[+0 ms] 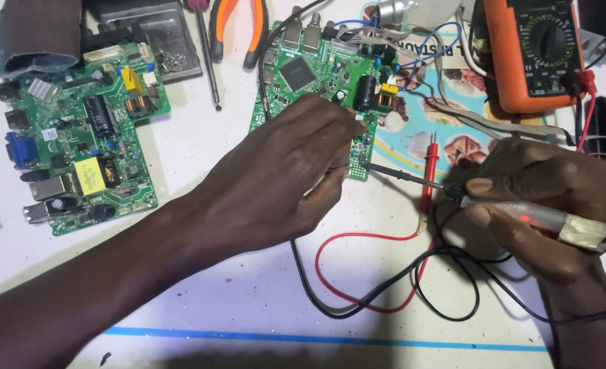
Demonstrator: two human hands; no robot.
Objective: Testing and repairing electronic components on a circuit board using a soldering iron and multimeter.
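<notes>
Two hands work a green circuit board near the bench's far edge: the left hand presses it flat, fingers together on its lower corner, steadying it, while the right hand, fingers clamped on a probe, touches the tip to the board's edge.

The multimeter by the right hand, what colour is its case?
Orange case with a black dial face, seen in the head view.
</notes>
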